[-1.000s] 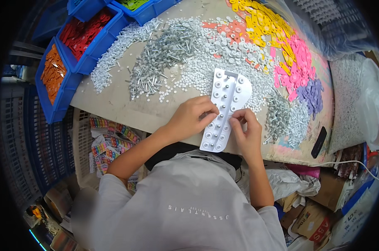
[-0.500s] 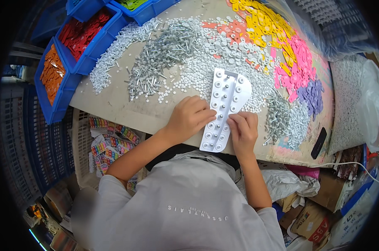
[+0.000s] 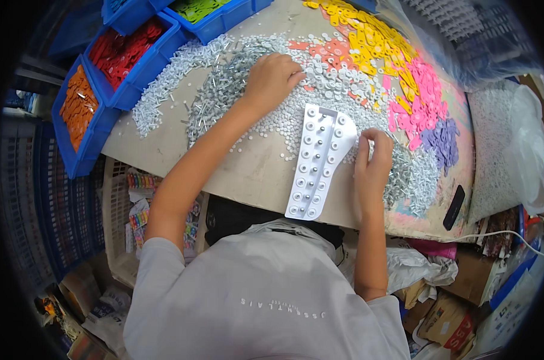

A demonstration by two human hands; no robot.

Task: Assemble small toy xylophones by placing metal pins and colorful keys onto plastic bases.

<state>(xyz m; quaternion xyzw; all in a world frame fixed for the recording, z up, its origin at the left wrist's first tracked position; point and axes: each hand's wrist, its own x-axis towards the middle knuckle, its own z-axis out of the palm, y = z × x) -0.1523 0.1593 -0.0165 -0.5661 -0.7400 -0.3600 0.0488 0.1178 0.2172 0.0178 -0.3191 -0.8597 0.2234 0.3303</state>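
Note:
A white tray [image 3: 313, 165] with one rounded bulging side lies on the table in front of me. White rings line both of its long edges, and silver pin heads run down its middle groove. Neither hand touches it. My left hand [image 3: 272, 83] is beyond the tray, over the border between the silver pins [image 3: 224, 84] and the white rings [image 3: 338, 78]. Its fingers are curled together, tips partly hidden. My right hand [image 3: 376, 157] hovers right of the tray, by the small white discs [image 3: 359, 114], thumb and forefinger tips close together. What either holds is too small to see.
Blue bins [image 3: 113, 105] with red, orange and green pieces stand at the far left. Yellow pieces [image 3: 374, 36], pink pieces [image 3: 425, 90] and purple pieces [image 3: 443, 141] lie to the right. A black phone-like slab [image 3: 454, 207] and a plastic bag [image 3: 506, 144] are at the right edge.
Both hands have left the tray. My left hand has moved away from me to the piles, and my right hand has shifted right and slightly farther out. The tray stays almost in place.

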